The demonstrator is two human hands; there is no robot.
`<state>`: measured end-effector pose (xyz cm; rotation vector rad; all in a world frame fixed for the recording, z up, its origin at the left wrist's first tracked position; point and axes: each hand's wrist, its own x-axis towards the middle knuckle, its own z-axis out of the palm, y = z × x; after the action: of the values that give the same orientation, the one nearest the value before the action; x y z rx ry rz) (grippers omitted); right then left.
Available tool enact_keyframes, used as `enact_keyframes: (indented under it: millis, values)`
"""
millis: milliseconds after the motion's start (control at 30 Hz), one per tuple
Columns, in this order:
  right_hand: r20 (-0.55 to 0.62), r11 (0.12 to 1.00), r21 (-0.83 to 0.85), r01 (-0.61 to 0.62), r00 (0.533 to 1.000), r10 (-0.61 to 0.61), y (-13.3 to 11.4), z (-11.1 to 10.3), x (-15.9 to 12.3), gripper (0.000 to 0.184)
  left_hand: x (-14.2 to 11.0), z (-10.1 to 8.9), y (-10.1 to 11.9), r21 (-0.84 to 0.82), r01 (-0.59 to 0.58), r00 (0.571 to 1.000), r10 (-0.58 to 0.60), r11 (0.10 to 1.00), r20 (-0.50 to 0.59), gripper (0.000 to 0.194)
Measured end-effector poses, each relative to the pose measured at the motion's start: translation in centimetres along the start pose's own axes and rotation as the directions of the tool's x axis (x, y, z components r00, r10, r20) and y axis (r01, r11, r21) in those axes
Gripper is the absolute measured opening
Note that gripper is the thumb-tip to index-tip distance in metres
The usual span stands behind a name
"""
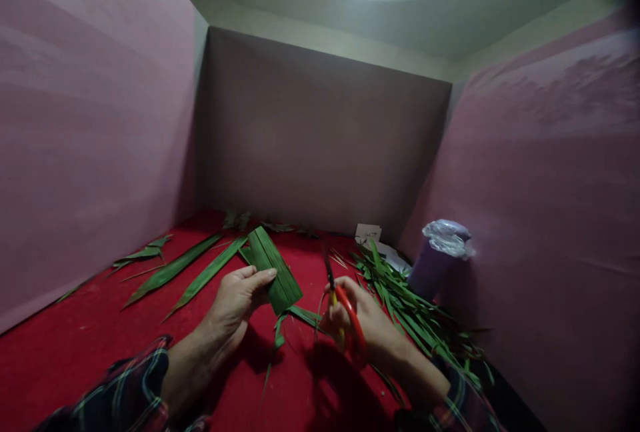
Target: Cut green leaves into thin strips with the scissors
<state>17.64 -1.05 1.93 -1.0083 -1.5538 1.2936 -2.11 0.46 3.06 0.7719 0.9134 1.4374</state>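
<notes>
flat green leaf piece, pinched upright, red-handled scissors, pointing up beside it

Crinkled, glossy clear plastic wrap.

Leaf pile on the right, purple container just behind it — loose leaves on the left

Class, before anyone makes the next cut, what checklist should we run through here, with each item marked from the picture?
1. Left hand grips the leaf piece: ok.
2. Right hand holds the scissors by the handles: ok.
3. Blades apart from the leaf piece: ok, a gap shows.
4. Blades fully closed: cannot tell, too dark and blurred.
5. Cloth cleared of loose leaves: not ok, long leaves at left, a pile at right.
</notes>
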Motion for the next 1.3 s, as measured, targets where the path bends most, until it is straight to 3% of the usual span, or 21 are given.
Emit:
enact_keyframes:
  millis: [167, 300, 500, 767, 1033, 1300]
  values:
    - [0.028, 0.957, -0.290, 0.020, 1.000, -0.013, 1.2, 1.4, -1.5, 0.029, 0.4, -0.5, 1.0, -0.060, -0.055, 0.998, 0.055, 0.997, 0.002, 0.010]
    - [0.069, 0.923, -0.386, 0.011, 0.997, 0.017, 0.7, 2.1, -2.2, 0.030, 0.7, -0.9, 1.5, -0.145, -0.083, 0.996, 0.088, 0.986, 0.030, 0.018]
    - [0.053, 0.921, -0.391, 0.002, 0.998, 0.020, 0.5, 2.7, -2.0, 0.031, 0.3, -0.6, 1.8, -0.187, -0.095, 0.991, 0.111, 0.978, 0.078, 0.019]
    - [0.043, 0.945, -0.324, 0.035, 0.999, -0.023, 1.3, 2.8, -1.8, 0.032, 0.3, -0.6, 0.8, -0.067, -0.078, 0.994, 0.083, 0.995, 0.069, 0.016]
    - [0.060, 0.952, -0.304, 0.039, 0.998, -0.021, 1.5, 2.8, -2.0, 0.031, 0.4, -0.3, 0.6, -0.114, -0.104, 0.995, 0.104, 0.988, -0.003, 0.013]
    - [0.060, 0.959, -0.281, 0.034, 0.998, -0.017, 1.6, 2.8, -2.0, 0.031, 0.2, -0.3, 0.4, -0.094, -0.100, 0.995, 0.103, 0.991, 0.020, 0.015]
